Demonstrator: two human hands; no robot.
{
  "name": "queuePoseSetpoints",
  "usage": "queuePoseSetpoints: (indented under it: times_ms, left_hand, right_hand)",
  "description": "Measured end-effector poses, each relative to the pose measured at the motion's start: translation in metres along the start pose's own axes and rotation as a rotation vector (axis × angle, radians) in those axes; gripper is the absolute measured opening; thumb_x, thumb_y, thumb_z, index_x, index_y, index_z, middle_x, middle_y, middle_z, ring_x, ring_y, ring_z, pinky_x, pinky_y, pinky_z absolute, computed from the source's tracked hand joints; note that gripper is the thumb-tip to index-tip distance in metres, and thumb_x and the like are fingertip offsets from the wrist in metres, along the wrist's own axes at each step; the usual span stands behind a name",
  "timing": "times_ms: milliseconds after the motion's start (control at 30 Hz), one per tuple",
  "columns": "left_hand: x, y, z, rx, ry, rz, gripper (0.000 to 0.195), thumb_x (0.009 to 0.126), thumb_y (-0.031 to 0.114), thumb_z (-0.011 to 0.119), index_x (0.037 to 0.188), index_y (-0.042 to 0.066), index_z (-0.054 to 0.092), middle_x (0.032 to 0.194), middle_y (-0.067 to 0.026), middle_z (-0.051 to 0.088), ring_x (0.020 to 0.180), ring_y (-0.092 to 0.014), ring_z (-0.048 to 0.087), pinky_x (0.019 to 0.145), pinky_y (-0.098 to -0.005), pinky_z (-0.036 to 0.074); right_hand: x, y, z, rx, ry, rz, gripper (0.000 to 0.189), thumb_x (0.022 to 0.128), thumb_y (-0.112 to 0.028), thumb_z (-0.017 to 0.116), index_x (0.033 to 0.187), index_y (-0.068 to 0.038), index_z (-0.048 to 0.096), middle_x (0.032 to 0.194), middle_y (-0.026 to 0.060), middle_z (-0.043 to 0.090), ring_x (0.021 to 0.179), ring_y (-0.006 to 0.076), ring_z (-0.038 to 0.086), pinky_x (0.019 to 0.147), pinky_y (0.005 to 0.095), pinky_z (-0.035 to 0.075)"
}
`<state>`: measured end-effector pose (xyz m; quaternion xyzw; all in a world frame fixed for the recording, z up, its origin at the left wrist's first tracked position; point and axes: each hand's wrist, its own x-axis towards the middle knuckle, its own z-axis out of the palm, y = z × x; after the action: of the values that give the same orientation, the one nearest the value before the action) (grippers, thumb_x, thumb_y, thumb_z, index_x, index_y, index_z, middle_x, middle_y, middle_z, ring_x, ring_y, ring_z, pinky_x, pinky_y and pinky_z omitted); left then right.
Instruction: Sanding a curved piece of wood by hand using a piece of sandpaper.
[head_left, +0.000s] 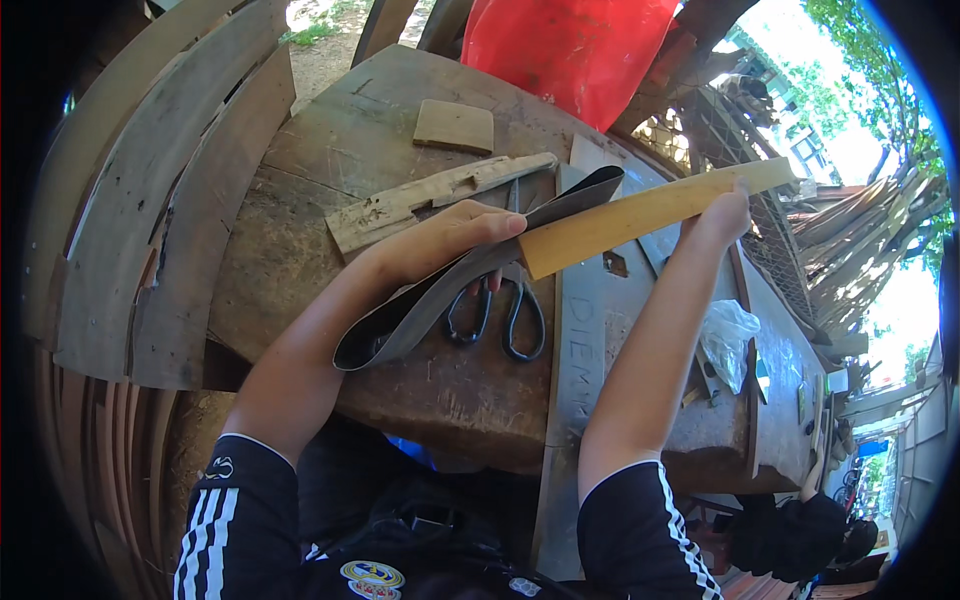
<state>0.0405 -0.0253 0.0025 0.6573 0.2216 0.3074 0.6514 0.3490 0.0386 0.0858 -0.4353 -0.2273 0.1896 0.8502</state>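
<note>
My left hand (491, 229) grips a dark, flexible strip (442, 292), perhaps sandpaper or rubber, that is folded into a long loop. The near end of a pale wooden board (622, 225) meets the strip beside my left thumb. Around the board's far part, at the right, my right hand (724, 214) is closed. Beneath my left hand, scissors with black handles (525, 322) rest on the wooden workbench (480, 405), their blades partly hidden. A rough, notched piece of wood (442, 199) lies just behind my left forearm.
A small square wood block (454, 126) sits farther back, near a red sheet (570, 52). Long planks (127, 225) stand at the left. A marked grey board (581, 322) crosses the bench. At the right are a clear plastic bag (727, 337) and another person (795, 536).
</note>
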Motion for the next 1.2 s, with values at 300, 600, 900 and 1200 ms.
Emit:
queuePoseSetpoints:
  times_ms: [300,600,900,1200]
  left_hand:
    - [-0.002,-0.004,-0.005,0.018,0.156,0.022,0.054,0.100,0.048,0.049,0.114,-0.002,0.065,0.098,-0.0066,0.068,0.089,-0.011,0.061,0.079,-0.0260,0.047]
    - [0.003,-0.048,-0.064,-0.536,0.248,0.105,0.062,0.099,0.055,0.045,0.132,0.003,0.057,0.111,-0.0115,0.068,0.096,-0.018,0.067,0.082,-0.0316,0.054]
    - [0.000,-0.007,-0.070,-0.482,0.820,0.370,0.063,0.099,0.055,0.040,0.139,0.006,0.044,0.122,-0.0171,0.061,0.087,-0.024,0.067,0.070,-0.0351,0.057]
    - [-0.056,-0.021,-0.182,-0.741,0.594,0.289,0.085,0.089,0.069,0.044,0.144,0.005,0.037,0.129,-0.0245,0.055,0.078,-0.029,0.063,0.064,-0.0399,0.057]
  right_hand:
    - [-0.045,0.050,0.043,-0.273,-0.274,-0.064,0.049,0.100,-0.040,0.049,0.105,0.009,0.058,0.097,0.0228,0.063,0.088,0.0319,0.064,0.080,0.0419,0.049]
    - [-0.196,0.020,0.071,-0.554,-0.686,-0.147,0.068,0.099,-0.023,0.051,0.153,0.000,0.016,0.099,0.0345,0.063,0.094,0.0505,0.062,0.083,0.0554,0.047]
    - [-0.240,0.016,0.055,-0.590,-1.290,-0.077,0.081,0.093,-0.015,0.052,0.156,-0.002,0.003,0.088,0.0361,0.063,0.085,0.0524,0.062,0.082,0.0553,0.048]
    - [-0.251,-0.009,0.051,-0.704,-1.695,-0.089,0.076,0.093,-0.019,0.050,0.154,0.004,0.012,0.086,0.0336,0.064,0.084,0.0488,0.064,0.082,0.0508,0.050]
